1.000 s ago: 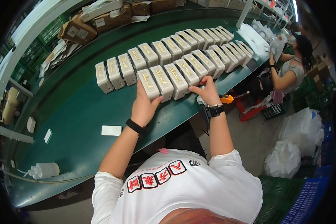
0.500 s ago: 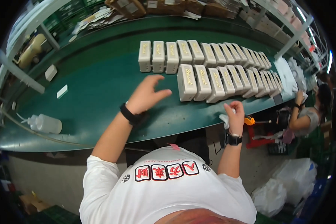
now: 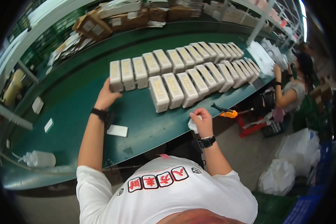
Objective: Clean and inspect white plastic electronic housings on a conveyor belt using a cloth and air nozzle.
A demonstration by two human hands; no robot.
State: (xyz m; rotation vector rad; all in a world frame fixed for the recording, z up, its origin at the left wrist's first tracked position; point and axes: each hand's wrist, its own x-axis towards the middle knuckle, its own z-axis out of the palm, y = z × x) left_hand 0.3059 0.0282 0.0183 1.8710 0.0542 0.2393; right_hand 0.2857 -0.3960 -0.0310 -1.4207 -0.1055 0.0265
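Observation:
Two rows of upright off-white plastic cases with gold lettering stand on the green bench. My left hand [image 3: 107, 98] is at the left end of the far row, its fingers along the left side of the end case [image 3: 116, 76]. The thumb stands apart from the fingers, below that case. My right hand [image 3: 203, 122] is closed on a crumpled white cloth [image 3: 193, 124] at the bench's near edge. The nearest case to it is in the near row [image 3: 186, 89]. A flat white rectangular piece [image 3: 117, 130] lies beside my left wrist.
A clear squeeze bottle [image 3: 41, 159] lies at the left. Two small white pieces lie farther up, one of them flat [image 3: 49, 125]. An orange-and-black handled tool [image 3: 228, 113] sticks out past the near edge. Cardboard boxes [image 3: 93, 25] line the back. A co-worker [image 3: 287, 89] is at the right.
My left hand has reached left and away from me to the far row's end case. My view has turned, shifting the cases left and down. The right hand still holds the cloth.

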